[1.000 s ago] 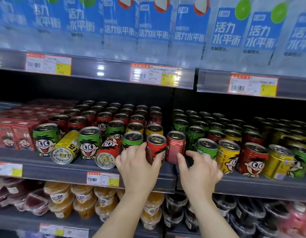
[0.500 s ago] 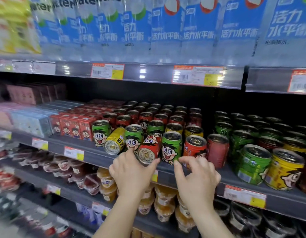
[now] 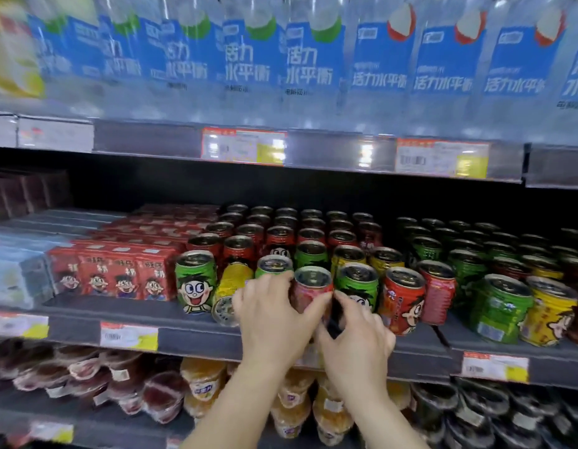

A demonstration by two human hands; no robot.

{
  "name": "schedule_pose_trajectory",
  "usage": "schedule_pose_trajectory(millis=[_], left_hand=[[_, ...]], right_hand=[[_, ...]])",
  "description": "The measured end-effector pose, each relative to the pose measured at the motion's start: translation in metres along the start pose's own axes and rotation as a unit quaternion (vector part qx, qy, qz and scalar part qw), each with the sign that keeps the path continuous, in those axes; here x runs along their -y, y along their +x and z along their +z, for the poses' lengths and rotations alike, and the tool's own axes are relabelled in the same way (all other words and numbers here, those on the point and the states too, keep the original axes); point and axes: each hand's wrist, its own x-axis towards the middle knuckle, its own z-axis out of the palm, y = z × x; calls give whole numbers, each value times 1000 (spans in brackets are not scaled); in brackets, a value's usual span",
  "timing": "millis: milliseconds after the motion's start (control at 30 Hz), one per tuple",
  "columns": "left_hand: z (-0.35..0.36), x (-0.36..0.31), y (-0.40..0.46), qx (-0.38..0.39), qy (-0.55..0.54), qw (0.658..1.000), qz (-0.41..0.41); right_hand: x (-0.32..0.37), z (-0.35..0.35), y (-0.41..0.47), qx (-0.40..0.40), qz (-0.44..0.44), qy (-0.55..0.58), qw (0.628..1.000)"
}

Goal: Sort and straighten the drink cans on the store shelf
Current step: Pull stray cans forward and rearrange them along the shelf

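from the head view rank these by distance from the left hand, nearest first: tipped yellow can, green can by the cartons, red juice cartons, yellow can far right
1. tipped yellow can, lying just left of the left hand
2. green can, upright, further left
3. red juice cartons, left of that can
4. yellow can far right, past the right hand

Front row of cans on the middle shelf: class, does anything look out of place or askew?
Yes. A yellow can lies tipped on its side, its end facing out, between the upright green can and the left hand. Colours are also mixed: red, green and yellow cans stand jumbled together along the front.
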Motion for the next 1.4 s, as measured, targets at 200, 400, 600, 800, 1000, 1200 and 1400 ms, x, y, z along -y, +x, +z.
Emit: schedule_pose_trajectory(millis=[200,400,600,800,1000,1200,1400], left_hand=[[-30,80,-4,-47,14,998,-42],[-26,104,3,49,86,991,-88],[-30,103,9,69,116,988,-73],[-42,106,11,21,-12,999,-22],[-57,105,20,71,-75,994,-26],[-57,120,16,11,-64,996,-55],[-61,149,34,48,43,991,-117]], right_hand=[[15,12,-13,-70,64,-22,995],[54,40,-36,-13,-12,-56,998],[75,56,-37,62,-46,-83,994],[84,58,-33,37,-43,1,998],[97,58,-24,47,-52,68,995],[89,55,-27,85,-17,4,996],[94,55,-24,91,9,-122,988]])
